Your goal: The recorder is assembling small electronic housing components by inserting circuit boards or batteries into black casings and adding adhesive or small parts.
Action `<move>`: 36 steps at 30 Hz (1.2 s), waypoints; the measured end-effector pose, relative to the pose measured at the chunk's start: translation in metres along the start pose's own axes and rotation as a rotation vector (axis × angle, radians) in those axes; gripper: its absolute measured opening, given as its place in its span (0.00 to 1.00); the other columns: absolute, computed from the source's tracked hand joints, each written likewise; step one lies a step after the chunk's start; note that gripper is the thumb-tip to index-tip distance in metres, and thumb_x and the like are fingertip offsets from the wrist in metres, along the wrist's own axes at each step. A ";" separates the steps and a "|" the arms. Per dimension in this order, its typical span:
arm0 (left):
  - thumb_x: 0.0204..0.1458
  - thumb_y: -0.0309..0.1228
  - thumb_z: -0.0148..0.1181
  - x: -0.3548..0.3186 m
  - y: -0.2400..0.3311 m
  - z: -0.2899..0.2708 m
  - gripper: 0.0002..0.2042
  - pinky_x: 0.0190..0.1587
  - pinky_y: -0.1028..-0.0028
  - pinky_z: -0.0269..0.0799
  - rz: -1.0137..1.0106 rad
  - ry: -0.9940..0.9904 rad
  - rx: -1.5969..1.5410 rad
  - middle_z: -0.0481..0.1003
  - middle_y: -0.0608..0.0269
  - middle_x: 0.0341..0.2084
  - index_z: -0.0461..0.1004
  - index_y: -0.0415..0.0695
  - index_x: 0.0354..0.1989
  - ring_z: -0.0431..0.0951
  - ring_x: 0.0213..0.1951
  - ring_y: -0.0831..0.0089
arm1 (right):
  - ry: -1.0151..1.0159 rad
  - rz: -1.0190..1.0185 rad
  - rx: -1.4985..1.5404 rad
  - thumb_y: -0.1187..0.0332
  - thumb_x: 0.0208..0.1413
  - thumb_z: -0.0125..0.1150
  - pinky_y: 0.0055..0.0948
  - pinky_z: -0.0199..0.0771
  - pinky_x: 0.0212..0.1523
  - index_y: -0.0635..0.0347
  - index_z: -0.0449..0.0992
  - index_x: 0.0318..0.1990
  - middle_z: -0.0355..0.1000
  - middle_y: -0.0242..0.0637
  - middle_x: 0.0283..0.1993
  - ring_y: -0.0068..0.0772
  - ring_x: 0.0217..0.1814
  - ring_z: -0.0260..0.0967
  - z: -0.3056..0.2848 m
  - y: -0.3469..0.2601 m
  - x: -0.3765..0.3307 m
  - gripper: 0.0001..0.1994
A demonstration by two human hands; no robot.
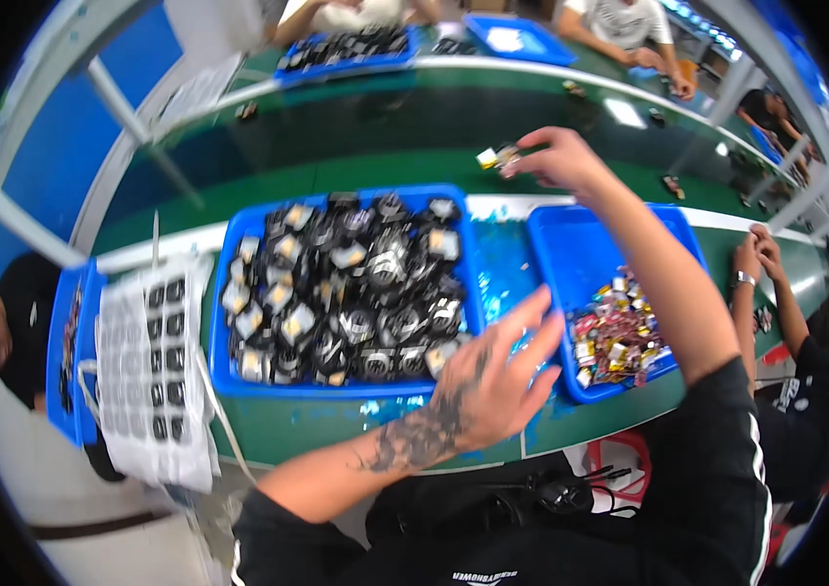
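Observation:
My right hand [561,161] reaches over the green belt beyond the trays. Between its fingertips is a small electronic part [498,158] with white and yellow faces; its exact kind is too blurred to tell. My left hand [497,383], tattooed at the wrist, hovers by the near right corner of a blue tray [336,389] with its fingers spread and nothing in them. Many black round housings [375,293] with pale square pieces fill that tray. Under my right forearm, a second blue tray [571,232] holds a pile of small wired parts [619,337].
On the left stands a white tray sheet [126,352] with dark pieces in pockets, beside another blue tray [92,293]. Small parts [673,184] lie scattered along the belt [336,161]. Co-workers sit across and at both sides; a co-worker's hands [756,254] are to my right.

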State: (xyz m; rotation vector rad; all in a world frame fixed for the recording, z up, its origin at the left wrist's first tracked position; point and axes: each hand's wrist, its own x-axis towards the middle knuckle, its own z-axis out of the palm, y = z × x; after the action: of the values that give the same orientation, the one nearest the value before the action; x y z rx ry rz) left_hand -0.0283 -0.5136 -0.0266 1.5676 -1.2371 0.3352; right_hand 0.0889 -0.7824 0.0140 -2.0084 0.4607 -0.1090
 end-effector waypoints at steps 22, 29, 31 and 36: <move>0.42 0.24 0.64 -0.002 0.001 0.001 0.23 0.44 0.64 0.76 0.299 -0.056 0.075 0.69 0.46 0.52 0.71 0.45 0.51 0.77 0.44 0.57 | -0.282 -0.854 -0.695 0.69 0.42 0.71 0.36 0.70 0.49 0.59 0.79 0.40 0.71 0.41 0.38 0.42 0.49 0.70 0.083 -0.036 -0.068 0.15; 0.52 0.24 0.56 0.013 -0.011 -0.014 0.34 0.55 0.63 0.65 -0.290 0.430 -0.081 0.57 0.47 0.60 0.47 0.37 0.66 0.64 0.58 0.60 | -0.226 -0.418 0.002 0.72 0.48 0.68 0.19 0.68 0.29 0.65 0.79 0.29 0.74 0.29 0.25 0.15 0.28 0.68 0.029 -0.067 -0.113 0.06; 0.59 0.29 0.54 0.017 -0.018 -0.019 0.23 0.47 0.73 0.71 -0.529 0.238 -0.636 0.71 0.53 0.46 0.58 0.35 0.61 0.74 0.45 0.69 | -0.352 -0.451 -0.039 0.70 0.50 0.69 0.17 0.67 0.29 0.65 0.79 0.33 0.73 0.26 0.26 0.12 0.28 0.67 0.020 -0.062 -0.133 0.08; 0.65 0.30 0.45 0.015 -0.007 -0.015 0.14 0.42 0.72 0.78 -0.687 -0.033 -0.881 0.77 0.51 0.39 0.69 0.32 0.51 0.81 0.38 0.68 | -0.385 -0.244 0.177 0.72 0.51 0.68 0.18 0.72 0.37 0.66 0.77 0.36 0.76 0.31 0.32 0.15 0.33 0.72 0.012 -0.040 -0.150 0.08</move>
State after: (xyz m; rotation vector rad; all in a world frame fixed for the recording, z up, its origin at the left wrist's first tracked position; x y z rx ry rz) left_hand -0.0107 -0.5093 -0.0136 1.1021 -0.6359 -0.6102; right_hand -0.0352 -0.7014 0.0615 -1.8460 -0.0387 0.0849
